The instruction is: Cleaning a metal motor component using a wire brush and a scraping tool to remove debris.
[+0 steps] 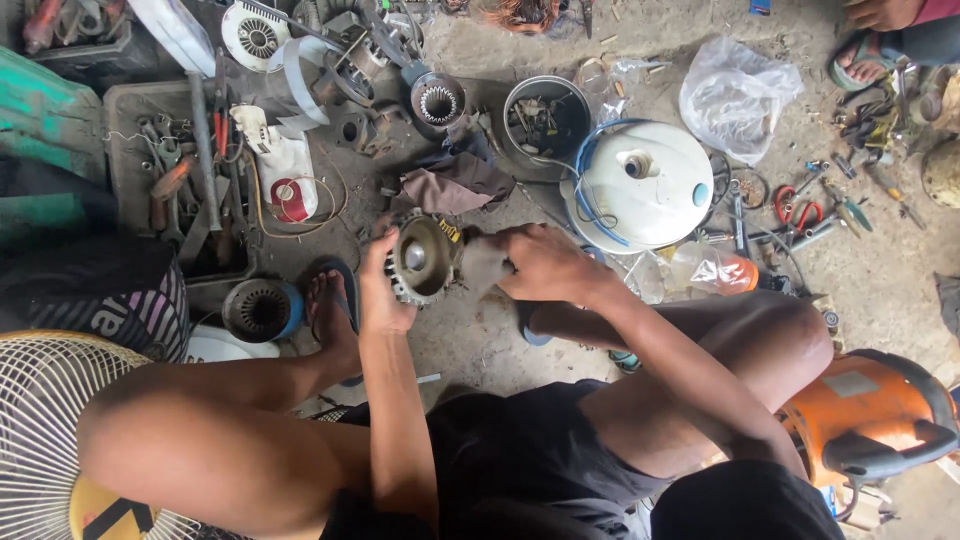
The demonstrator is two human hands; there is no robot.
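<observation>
My left hand [383, 290] grips the rim of a round motor housing [421, 258], fingers curled round its near-left edge. My right hand [545, 262] is closed on a grey rag [483, 262] and presses it against the housing's right side. The housing is held up off the floor, between both hands, above my knees and just right of my left foot in its sandal [332, 305].

Handling, as I judge it: cast metal, so stiff and fairly heavy for its size. It looks greasy, so slippery on bare skin; the rag gives the better hold. The ribbed outer rim is the place to grip, not the smooth domed face or the centre hub. The yellow bit at its top edge may be wiring, can't tell; I'd keep fingers off it.

Further out: a dark cloth [452, 182] lies on the floor just beyond the housing. Far right of it sits a white round cover [650, 195] with a blue cable looped on it, and a pot [545, 115] of small parts behind that. Red-handled pliers [797, 210] lie to the right, a clear plastic bag [738, 92] beyond them. Left, a tray of tools [185, 185]. Near left, a stator [260, 310] on the floor and a fan grille [45, 420]. Near right, an orange machine [870, 415]. Another person's foot [865, 60] shows far right.
</observation>
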